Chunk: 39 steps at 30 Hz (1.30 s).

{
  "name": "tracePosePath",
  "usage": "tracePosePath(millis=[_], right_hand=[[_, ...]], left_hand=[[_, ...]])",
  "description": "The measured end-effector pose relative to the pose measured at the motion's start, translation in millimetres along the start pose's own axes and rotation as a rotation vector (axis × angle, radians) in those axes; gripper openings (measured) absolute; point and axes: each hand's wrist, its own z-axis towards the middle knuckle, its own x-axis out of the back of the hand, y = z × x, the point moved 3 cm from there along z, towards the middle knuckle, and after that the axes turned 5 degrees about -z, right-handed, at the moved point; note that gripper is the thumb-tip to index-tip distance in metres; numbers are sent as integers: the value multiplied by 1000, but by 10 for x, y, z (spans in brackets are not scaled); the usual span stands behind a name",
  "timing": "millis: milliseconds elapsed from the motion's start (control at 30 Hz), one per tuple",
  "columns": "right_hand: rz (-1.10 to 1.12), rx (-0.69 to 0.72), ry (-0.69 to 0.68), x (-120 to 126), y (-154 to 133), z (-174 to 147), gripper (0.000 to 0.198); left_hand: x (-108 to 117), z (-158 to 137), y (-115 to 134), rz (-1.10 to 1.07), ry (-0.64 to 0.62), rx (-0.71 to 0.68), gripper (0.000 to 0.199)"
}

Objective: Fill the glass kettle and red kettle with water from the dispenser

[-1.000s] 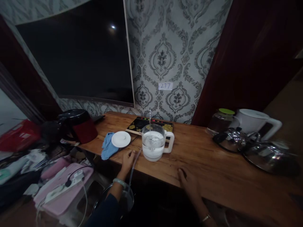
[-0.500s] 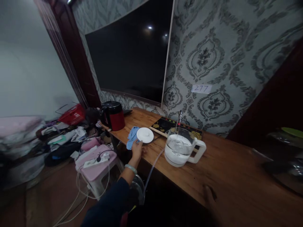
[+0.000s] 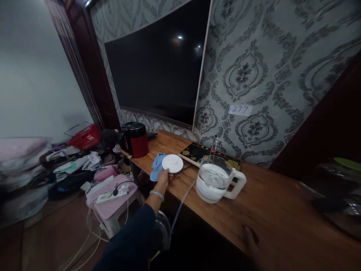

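Observation:
My left hand (image 3: pixel 163 178) reaches in from below, a bracelet at its wrist. Its fingers are closed on the near rim of a round white lid (image 3: pixel 172 163). Beside the lid, partly beneath my fingers, a crumpled blue cloth (image 3: pixel 157 165) lies at the counter's edge. To the right stands a glass jug (image 3: pixel 213 182) with a white handle, holding water with a rippled surface. A slim curved spout (image 3: pixel 214 145) rises over the jug. My right hand does not show.
A black, gold-flowered panel (image 3: pixel 194 149) lies along the wall behind the jug. A red and black kettle (image 3: pixel 139 142) stands at the counter's left end. One clear hose (image 3: pixel 179 207) hangs over the front edge. A pink stool (image 3: pixel 113 205) bears a power strip.
My left hand has moved slightly up against the lid's near rim, closing on it. The lid has shifted a little left and down in view. The camera has moved slightly.

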Motion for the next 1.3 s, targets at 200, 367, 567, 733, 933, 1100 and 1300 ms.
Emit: tracePosePath(millis=[200,367,567,733,933,1100,1300], right_hand=[[58,-93,-8,79,-151,28,49],[130,-170,-15,187,-250,62,50],[403,-360,4,217,-336,66,55],[871,-435,-242,263,-928,39,64],[1355,-482,-492,356,-1483,30,70],[1405,-605,-413,475,-1726,86,64],[1483,-632,-396,454,-1981,206,60]], left_hand=[[279,-251,51,-7,-63,-70,19],[652,-520,220,99,-273,-129,30],[797,-964,457,298,-491,-68,34],[532,-1404,312,329,-725,38,38],[181,-1695,5,336,-861,93,37],[143,-1759,24,290,-830,66,39],[265,-1738,201,357,-800,30,39]])
